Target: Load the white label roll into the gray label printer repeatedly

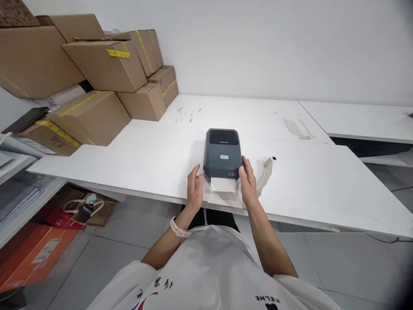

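A dark grey label printer (222,153) stands near the front edge of a white table (309,181). A white label (223,185) sticks out of its front slot. My left hand (195,188) rests against the printer's front left corner, fingers stretched out flat. My right hand (248,181) lies against the front right corner, fingers curved along its side. A pale watch (178,228) is on my left wrist.
Several brown cardboard boxes (97,73) are stacked at the table's back left. A strip of backing paper (266,172) curls right of the printer. A second white table (358,118) joins at the right. Under the table lie a paper bag (85,209) and an orange box (29,254).
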`<state>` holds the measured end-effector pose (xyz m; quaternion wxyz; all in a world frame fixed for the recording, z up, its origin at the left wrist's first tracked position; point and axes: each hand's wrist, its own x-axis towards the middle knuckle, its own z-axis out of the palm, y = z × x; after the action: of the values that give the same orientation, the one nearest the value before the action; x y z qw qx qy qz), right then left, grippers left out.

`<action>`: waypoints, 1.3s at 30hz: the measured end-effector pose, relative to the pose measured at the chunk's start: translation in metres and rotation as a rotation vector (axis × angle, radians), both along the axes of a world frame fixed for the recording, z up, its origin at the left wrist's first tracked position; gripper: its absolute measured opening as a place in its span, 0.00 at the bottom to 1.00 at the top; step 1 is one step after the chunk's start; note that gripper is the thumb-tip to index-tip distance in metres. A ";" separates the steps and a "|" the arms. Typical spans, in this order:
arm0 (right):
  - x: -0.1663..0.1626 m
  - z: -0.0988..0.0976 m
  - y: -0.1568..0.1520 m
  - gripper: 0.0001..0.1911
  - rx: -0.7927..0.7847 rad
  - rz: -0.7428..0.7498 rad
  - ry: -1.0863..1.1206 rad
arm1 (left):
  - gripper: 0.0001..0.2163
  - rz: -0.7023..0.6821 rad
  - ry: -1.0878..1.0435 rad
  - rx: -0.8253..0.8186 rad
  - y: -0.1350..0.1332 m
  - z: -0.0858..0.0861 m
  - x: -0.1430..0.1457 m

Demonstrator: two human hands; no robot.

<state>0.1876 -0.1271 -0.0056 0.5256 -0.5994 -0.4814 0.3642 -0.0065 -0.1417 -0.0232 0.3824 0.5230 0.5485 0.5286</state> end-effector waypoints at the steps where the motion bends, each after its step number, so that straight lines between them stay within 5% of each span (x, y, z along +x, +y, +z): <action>1: -0.001 -0.001 -0.004 0.43 0.010 -0.007 -0.015 | 0.29 -0.060 -0.002 -0.007 0.004 0.001 0.001; 8: 0.001 -0.004 -0.001 0.38 0.096 -0.001 -0.005 | 0.32 -0.162 0.026 0.040 0.019 0.010 0.008; 12: 0.010 0.013 0.019 0.38 0.228 0.034 0.014 | 0.29 -0.158 0.001 0.134 0.038 0.034 0.004; 16: 0.017 0.049 0.067 0.40 0.349 0.067 -0.133 | 0.22 -0.079 -0.039 0.230 0.088 0.058 0.001; 20: 0.027 0.076 0.131 0.42 0.423 0.074 -0.305 | 0.23 -0.038 -0.005 0.075 0.132 0.056 0.001; 25: 0.048 0.085 0.209 0.42 0.479 0.113 -0.481 | 0.34 -0.201 0.112 -0.147 0.143 0.041 0.003; 28: 0.055 0.091 0.238 0.44 0.498 0.138 -0.531 | 0.35 -0.153 0.260 -0.171 0.140 0.045 0.006; 31: 0.050 0.102 0.230 0.45 0.539 0.111 -0.595 | 0.34 -0.098 0.482 -0.238 0.141 0.053 0.006; 35: 0.032 0.114 0.178 0.36 0.559 0.068 -0.690 | 0.26 -0.186 0.539 -0.325 0.146 0.058 0.005; 39: 0.015 0.105 0.152 0.25 0.250 0.496 -0.931 | 0.23 -0.199 0.575 -0.298 0.149 0.054 0.005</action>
<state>0.2021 0.0250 0.0994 0.2224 -0.4986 -0.8302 0.1131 -0.0015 0.0070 0.0303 0.3339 0.6398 0.6516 0.2335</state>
